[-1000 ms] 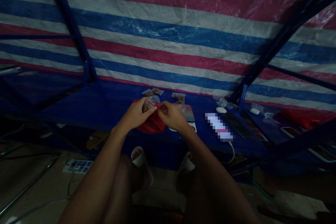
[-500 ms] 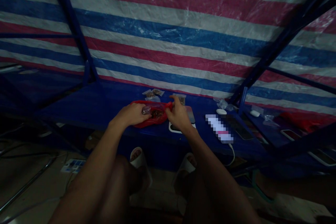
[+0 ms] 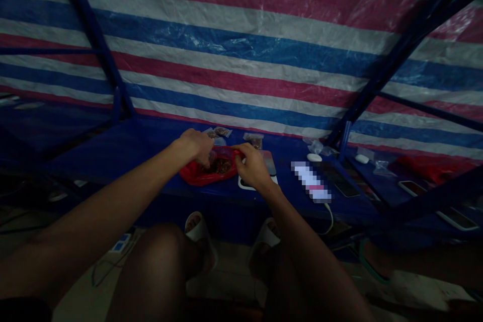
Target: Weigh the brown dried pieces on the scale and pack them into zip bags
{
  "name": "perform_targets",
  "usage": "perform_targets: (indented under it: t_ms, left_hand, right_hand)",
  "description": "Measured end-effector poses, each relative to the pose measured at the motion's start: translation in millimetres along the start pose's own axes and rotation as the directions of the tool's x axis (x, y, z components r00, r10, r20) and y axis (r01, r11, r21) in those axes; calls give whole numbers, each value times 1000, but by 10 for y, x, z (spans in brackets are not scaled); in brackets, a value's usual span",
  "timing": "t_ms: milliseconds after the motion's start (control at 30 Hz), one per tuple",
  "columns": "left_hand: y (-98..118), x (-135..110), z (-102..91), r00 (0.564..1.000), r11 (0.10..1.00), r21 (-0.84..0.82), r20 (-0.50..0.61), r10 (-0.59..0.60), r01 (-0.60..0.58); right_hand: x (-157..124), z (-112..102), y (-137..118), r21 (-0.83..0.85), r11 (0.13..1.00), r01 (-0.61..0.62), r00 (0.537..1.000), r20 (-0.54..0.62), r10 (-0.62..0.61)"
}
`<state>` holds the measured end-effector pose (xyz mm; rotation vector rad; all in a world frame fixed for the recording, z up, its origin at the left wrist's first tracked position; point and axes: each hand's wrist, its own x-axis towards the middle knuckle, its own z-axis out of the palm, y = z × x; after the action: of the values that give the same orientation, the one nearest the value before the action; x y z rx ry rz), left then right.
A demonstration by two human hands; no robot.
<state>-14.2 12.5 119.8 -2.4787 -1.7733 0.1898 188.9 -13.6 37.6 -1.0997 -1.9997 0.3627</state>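
My right hand (image 3: 252,167) pinches the bag (image 3: 202,178) by its rim, seemingly to hold it open for my left hand (image 3: 198,145), whose grip I can't tell; packets (image 3: 223,132) lie just beyond.

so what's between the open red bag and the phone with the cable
In the head view, the right hand, touching the red bag, then a white-edged device partly hidden by that hand, then blue tabletop before the phone.

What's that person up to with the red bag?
The person's left hand is at the mouth of the open red bag, which has brown bits inside; I can't tell whether it holds anything. The right hand has its grip on the bag's rim. Small packets lie behind, on the blue table.
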Motion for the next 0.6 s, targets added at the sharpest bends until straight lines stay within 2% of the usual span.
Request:
perform_targets:
  t_ms: [67,267,600]
  left_hand:
    - [51,-4,-50,1000,998,52,4,23,-23]
    - [191,-93,-265,974,942,290,195,114,-168]
    - [151,-169,-284,969,934,300,207,133,-192]
  right_hand:
    - [1,1,1,-6,1000,-1,1000,-2,1]
    - [-8,29,-10,-8,1000,5,1000,24,-5]
    - [-7,4,-10,-49,999,-14,1000,14,15]
